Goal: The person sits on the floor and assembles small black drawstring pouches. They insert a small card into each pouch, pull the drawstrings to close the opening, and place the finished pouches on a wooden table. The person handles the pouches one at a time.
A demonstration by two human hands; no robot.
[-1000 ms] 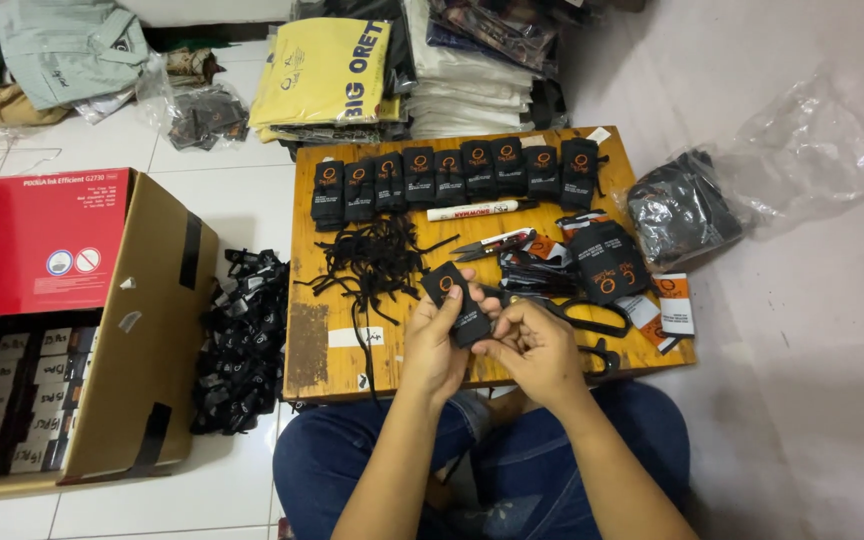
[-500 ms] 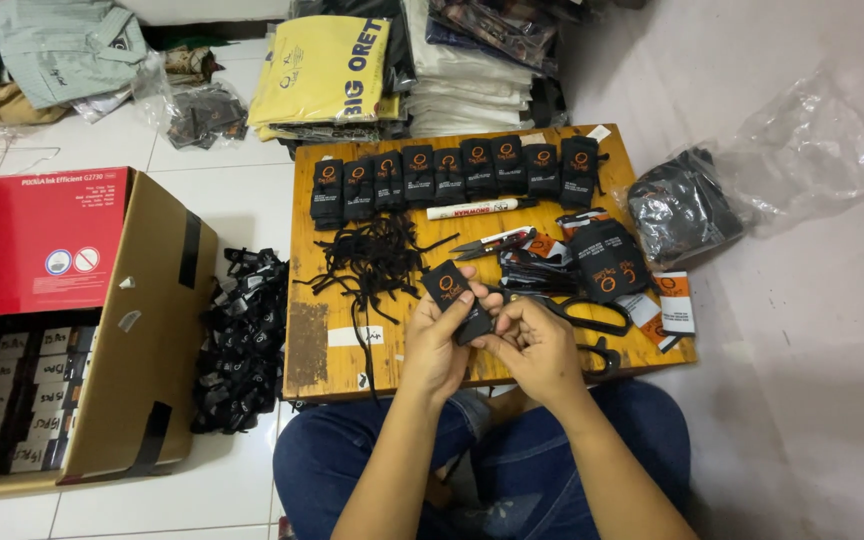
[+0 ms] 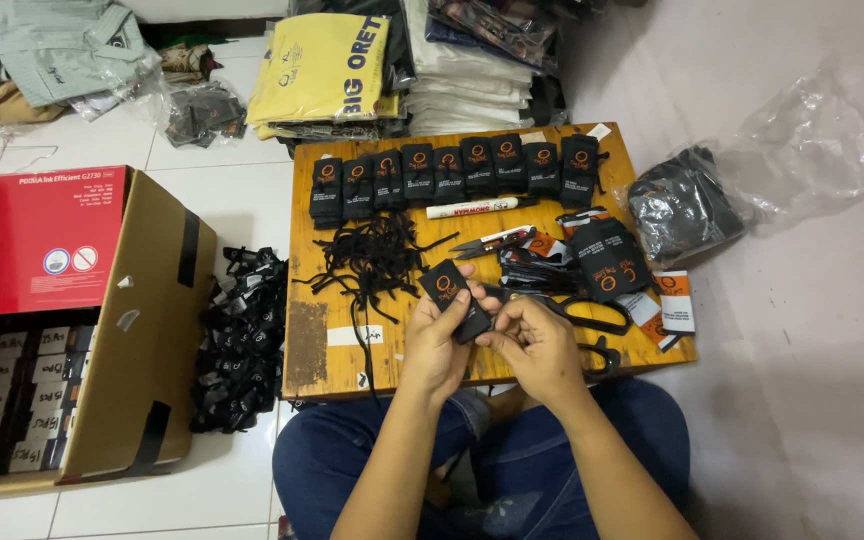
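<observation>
My left hand (image 3: pixel 432 340) and my right hand (image 3: pixel 535 345) together hold a small black tag with an orange ring logo (image 3: pixel 455 297) above the near edge of a low wooden board (image 3: pixel 312 340). The left hand grips its side while the right hand's fingertips pinch its lower end. Just left of the tag lies a heap of black strings (image 3: pixel 372 255). A row of black tag bundles (image 3: pixel 452 172) lines the board's far side. Scissors (image 3: pixel 497 240) and a white marker (image 3: pixel 477 208) lie in the middle.
A cardboard box (image 3: pixel 142 330) with a red flap stands open at left, filled with small cartons. A pile of black tags (image 3: pixel 240 340) lies on the floor beside it. Plastic bags (image 3: pixel 742 185) sit at right, folded clothes (image 3: pixel 322 70) at the back. My legs are under the board.
The tag has shifted slightly in my hands; my right fingers have moved closer to its lower end. Nothing else has moved.
</observation>
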